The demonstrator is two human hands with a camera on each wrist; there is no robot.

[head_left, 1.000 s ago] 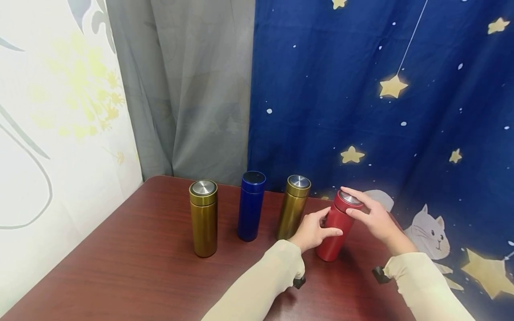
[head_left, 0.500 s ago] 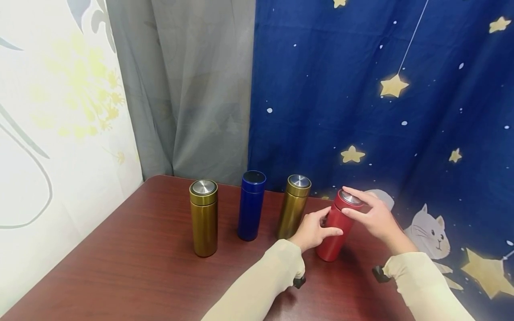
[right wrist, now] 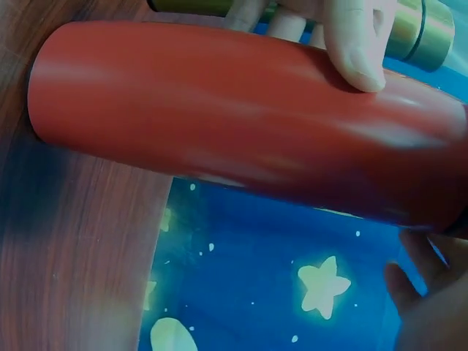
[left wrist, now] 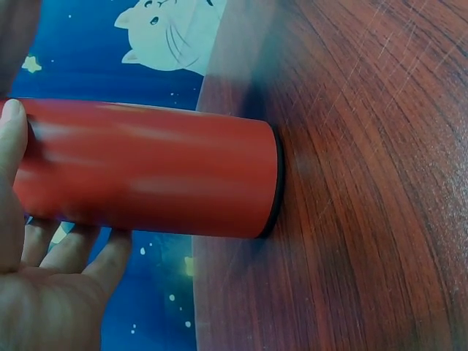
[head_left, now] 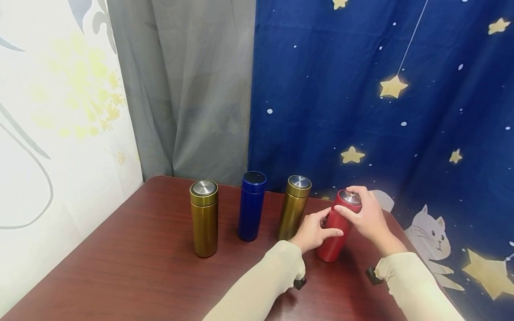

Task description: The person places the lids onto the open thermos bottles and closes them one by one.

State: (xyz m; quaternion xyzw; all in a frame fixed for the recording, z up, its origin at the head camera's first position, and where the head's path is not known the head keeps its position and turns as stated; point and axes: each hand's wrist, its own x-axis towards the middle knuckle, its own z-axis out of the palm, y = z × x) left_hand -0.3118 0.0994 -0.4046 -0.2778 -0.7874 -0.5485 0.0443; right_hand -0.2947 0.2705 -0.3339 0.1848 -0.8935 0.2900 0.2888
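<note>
A red thermos (head_left: 334,238) with a silver-topped lid (head_left: 349,197) stands upright on the table's right side. My left hand (head_left: 311,230) grips its body around the middle, the thumb across the near side, as the left wrist view also shows with the red cylinder (left wrist: 153,172) and its black base. The right hand (head_left: 368,215) holds the lid from the right, thumb on the near side and fingers curled over the far side. In the right wrist view the thumb of the left hand (right wrist: 356,44) lies on the red body, and part of the right hand (right wrist: 439,300) shows at lower right.
Left of the red thermos stand a gold thermos (head_left: 294,209), a blue thermos (head_left: 251,209) with a black top, and another gold thermos (head_left: 205,223). All rest upright on the dark red wooden table (head_left: 132,263). A blue starry curtain (head_left: 321,89) hangs behind.
My right hand has turned around the lid, its fingers drawing back to the right and its thumb shifting left. The left hand keeps its grip and the red thermos stays in place.
</note>
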